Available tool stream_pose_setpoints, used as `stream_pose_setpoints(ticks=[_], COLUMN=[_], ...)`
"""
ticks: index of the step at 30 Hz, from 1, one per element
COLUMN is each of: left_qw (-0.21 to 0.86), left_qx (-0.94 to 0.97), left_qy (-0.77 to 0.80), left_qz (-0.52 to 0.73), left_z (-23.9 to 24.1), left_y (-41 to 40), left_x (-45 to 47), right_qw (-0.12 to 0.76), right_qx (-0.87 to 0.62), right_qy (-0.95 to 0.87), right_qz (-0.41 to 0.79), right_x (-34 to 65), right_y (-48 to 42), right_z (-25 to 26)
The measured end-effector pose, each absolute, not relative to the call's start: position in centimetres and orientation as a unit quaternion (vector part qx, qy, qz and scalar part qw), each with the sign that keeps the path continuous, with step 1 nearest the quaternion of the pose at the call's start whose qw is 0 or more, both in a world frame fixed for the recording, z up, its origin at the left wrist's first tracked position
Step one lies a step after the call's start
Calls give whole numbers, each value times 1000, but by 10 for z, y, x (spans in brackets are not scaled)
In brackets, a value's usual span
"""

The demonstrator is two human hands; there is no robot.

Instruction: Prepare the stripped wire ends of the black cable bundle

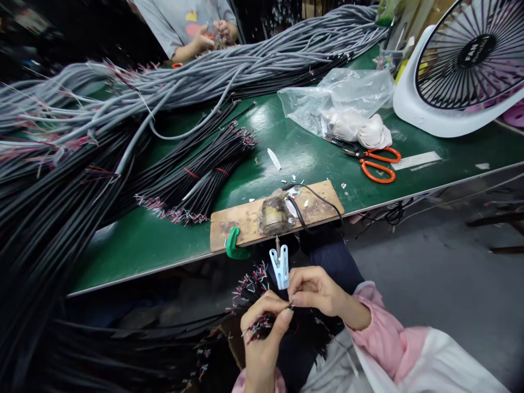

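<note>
My left hand (266, 327) is closed around black cables whose stripped red and white wire ends (260, 326) poke out beside the palm. Its thumb and forefinger pinch one cable end. Meeting it there, my right hand (313, 289) pinches at the same tip; the fine end between the fingers is too small to make out. Just above the hands, a light blue clothes peg (280, 266) is clipped to a thin metal rod at the edge of a wooden board (241, 218). More black cables with bared ends (251, 286) stand behind my left hand.
A green clamp (234, 245) grips the board on the green table (135, 256). Black cable bundles (196, 180) and grey cables (196, 76) cover the left and back. Orange-handled scissors (379, 164), a plastic bag (339, 98) and a white fan (421, 109) sit right. A co-worker's hands (213, 35) are opposite.
</note>
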State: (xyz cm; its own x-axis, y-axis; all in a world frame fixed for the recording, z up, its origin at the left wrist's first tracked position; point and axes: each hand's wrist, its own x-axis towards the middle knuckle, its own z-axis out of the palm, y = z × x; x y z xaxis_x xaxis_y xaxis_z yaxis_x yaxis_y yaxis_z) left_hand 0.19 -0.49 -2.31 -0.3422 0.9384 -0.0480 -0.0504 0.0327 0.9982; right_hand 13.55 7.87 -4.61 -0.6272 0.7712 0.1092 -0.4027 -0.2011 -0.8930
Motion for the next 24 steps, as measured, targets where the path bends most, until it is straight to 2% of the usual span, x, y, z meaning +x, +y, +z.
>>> stream_pose_setpoints(ticks=[4,9,13,24], left_qw=[392,351,320,369], left_qx=[415,414,407,438], left_qy=[582,572,572,556], left_qz=[579,615,636,602], left_z=[-17,-6,-2,-25], left_y=[0,4,8,8], left_x=[0,1,2,-12], right_qw=[330,401,381,375], right_qx=[-179,-244,-215,-177], right_qy=[-390,-369,-412,-341], right_qz=[841,802,799,843], right_x=[130,116,105,99], right_y=[85,102,112,112], right_z=[-53,-49,-35,-28])
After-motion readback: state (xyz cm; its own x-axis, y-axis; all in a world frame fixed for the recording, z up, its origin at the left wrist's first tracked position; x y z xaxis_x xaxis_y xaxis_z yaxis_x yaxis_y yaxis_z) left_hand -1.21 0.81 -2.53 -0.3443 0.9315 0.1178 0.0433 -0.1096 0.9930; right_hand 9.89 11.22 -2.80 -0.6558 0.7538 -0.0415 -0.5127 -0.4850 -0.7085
